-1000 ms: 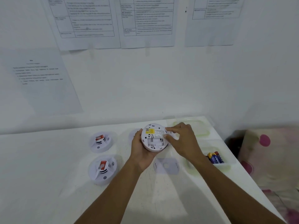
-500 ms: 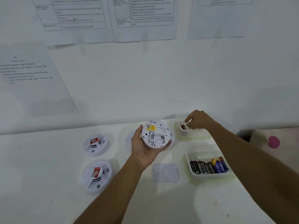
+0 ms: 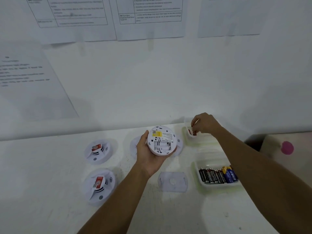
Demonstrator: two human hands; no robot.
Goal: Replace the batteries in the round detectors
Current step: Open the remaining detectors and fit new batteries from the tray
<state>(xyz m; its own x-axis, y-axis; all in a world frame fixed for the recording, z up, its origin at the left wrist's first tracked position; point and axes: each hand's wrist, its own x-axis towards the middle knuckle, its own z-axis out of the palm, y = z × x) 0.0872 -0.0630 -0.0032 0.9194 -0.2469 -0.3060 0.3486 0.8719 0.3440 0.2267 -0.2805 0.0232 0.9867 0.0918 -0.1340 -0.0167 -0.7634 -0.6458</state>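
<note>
Left hand, fingers curled round upturned detector at centre, right hand, fingers bunched over far tray, grip unclear

A: The open detector?
B: White, round, back up in the left hand; yellow label, battery bay empty.
A: Others?
B: Two more detectors lie face up to its left, with red stickers. Batteries lie side by side in a tray.

Above our white table, printed paper sheets on the white wall; right of it, pink-dotted pale fabric.
</note>
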